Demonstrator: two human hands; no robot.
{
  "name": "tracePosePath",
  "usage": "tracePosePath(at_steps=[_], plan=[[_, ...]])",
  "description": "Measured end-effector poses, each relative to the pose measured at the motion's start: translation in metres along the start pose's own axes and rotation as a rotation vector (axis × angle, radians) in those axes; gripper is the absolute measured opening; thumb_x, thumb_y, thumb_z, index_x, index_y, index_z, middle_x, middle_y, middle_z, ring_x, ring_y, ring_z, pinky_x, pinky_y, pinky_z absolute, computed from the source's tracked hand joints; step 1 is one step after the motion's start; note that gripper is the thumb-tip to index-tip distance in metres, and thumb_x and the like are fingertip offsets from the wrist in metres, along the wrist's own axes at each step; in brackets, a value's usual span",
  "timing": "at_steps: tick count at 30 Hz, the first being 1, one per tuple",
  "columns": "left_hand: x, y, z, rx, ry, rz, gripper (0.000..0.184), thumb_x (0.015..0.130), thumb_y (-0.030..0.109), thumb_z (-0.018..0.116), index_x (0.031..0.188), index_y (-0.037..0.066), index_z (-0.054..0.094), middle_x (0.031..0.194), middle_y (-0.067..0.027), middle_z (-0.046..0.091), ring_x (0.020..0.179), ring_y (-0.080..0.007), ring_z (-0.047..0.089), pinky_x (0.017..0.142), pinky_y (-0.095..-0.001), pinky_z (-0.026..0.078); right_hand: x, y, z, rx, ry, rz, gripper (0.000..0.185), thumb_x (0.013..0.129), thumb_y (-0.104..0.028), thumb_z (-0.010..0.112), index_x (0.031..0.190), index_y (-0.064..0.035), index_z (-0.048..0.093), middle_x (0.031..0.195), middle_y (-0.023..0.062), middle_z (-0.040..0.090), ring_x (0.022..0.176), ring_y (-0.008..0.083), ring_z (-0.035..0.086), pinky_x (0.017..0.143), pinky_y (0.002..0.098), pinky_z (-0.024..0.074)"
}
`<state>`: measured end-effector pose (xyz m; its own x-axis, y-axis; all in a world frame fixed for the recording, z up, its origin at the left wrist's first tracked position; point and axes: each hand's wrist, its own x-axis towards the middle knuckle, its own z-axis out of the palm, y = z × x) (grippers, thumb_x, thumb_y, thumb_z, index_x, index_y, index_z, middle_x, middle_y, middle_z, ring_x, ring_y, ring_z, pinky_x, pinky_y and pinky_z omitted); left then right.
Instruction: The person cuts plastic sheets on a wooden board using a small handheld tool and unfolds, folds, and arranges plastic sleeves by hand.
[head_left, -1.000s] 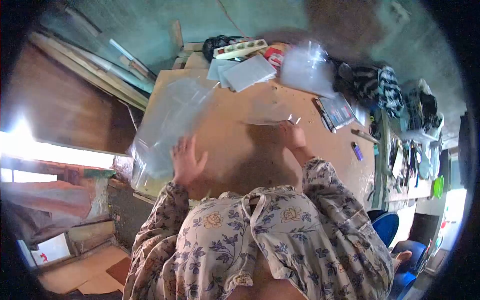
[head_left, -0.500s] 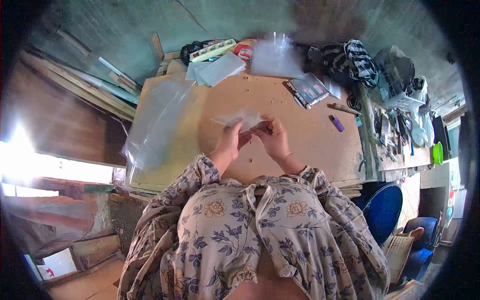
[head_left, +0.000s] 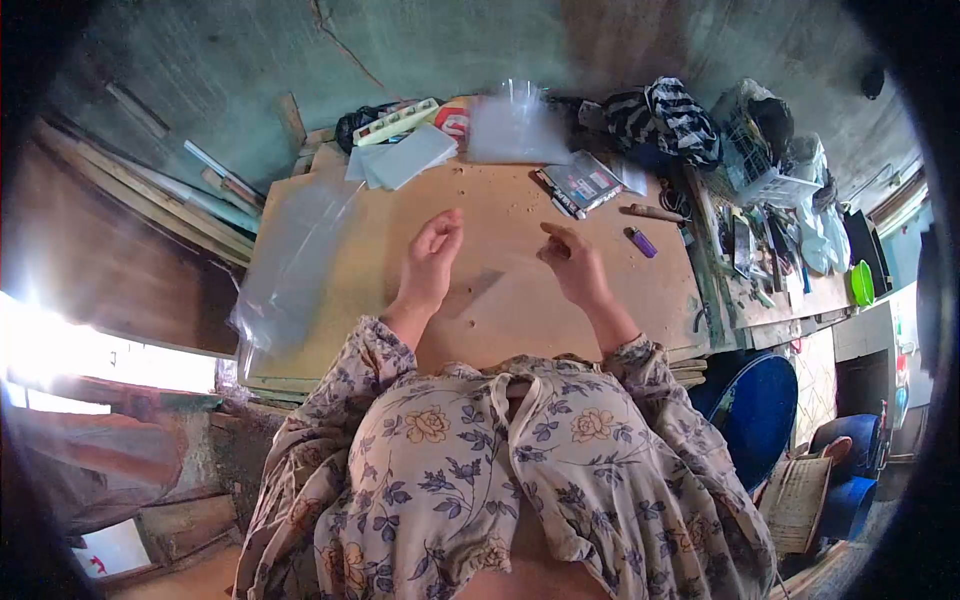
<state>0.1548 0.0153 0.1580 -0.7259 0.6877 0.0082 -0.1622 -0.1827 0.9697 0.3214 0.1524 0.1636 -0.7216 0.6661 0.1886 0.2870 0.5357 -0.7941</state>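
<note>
Plastic piece (head_left: 518,297), clear: one, on the table (head_left: 640,318), near middle, between the hands. Probably light, limp, slippery, easily creased; best taken by a near corner, finger and thumb.
Left hand (head_left: 434,252): fingers loosely bent, part open, holding nothing visible.
Right hand (head_left: 577,262): fingers half curled beside the piece; cannot tell whether they grip it.
Plastic sheets (head_left: 295,250): left.
</note>
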Motion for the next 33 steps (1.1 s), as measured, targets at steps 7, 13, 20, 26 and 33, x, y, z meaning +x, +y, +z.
tracePosePath(at_steps=[7, 13, 20, 26, 33], plan=[[-0.008, -0.006, 0.016, -0.015, -0.306, 0.002, 0.040, 0.081, 0.013, 0.058, 0.116, 0.003, 0.042, 0.105, -0.0066, 0.052, 0.099, -0.0112, 0.048, 0.081, -0.0275, 0.042, 0.013, -0.014, -0.008, 1.448, -0.056, 0.210, 0.013, 0.080, 0.004, 0.051, 0.089, -0.0031, 0.055, 0.083, 0.0062, 0.056, 0.080, 0.0219, 0.058, 0.075, 0.0338, 0.0493], [-0.005, -0.021, 0.015, 0.132, -0.442, -0.138, 0.012, 0.082, 0.012, 0.055, 0.089, 0.002, 0.057, 0.077, -0.0036, 0.059, 0.070, -0.0105, 0.056, 0.063, -0.0235, 0.045, 0.017, -0.023, -0.012, 1.373, 0.082, 0.288, 0.002, 0.082, 0.000, 0.050, 0.083, -0.0021, 0.052, 0.080, 0.0064, 0.056, 0.077, 0.0192, 0.057, 0.073, 0.0320, 0.0488], [-0.006, 0.007, 0.019, 0.623, -0.241, 0.045, 0.024, 0.086, 0.024, 0.048, 0.078, 0.002, 0.054, 0.057, -0.0025, 0.052, 0.056, -0.0106, 0.050, 0.052, -0.0261, 0.042, 0.013, -0.011, 0.004, 0.856, 0.223, 0.343, 0.017, 0.083, -0.013, 0.056, 0.072, -0.0015, 0.053, 0.058, 0.0008, 0.048, 0.049, 0.0096, 0.043, 0.047, 0.0247, 0.0384], [-0.005, 0.004, 0.040, 0.908, 0.287, 1.028, 0.027, 0.082, 0.024, 0.052, 0.079, -0.002, 0.054, 0.078, -0.0152, 0.058, 0.069, -0.0292, 0.055, 0.060, -0.0345, 0.043, 0.014, -0.004, 0.013, 0.552, 0.472, 0.226, 0.024, 0.084, -0.020, 0.057, 0.068, -0.0022, 0.053, 0.057, 0.0001, 0.049, 0.049, 0.0066, 0.040, 0.044, 0.0243, 0.0355], [-0.032, 0.009, 0.058, 0.537, -0.250, 0.569, 0.018, 0.080, 0.013, 0.053, 0.087, -0.003, 0.056, 0.089, -0.0175, 0.057, 0.077, -0.0314, 0.055, 0.065, -0.0363, 0.044, -0.003, -0.044, 0.033, 0.777, 0.248, 0.098, 0.032, 0.088, -0.024, 0.048, 0.064, -0.0043, 0.050, 0.059, -0.0020, 0.046, 0.052, 0.0063, 0.041, 0.047, 0.0211, 0.0336]])
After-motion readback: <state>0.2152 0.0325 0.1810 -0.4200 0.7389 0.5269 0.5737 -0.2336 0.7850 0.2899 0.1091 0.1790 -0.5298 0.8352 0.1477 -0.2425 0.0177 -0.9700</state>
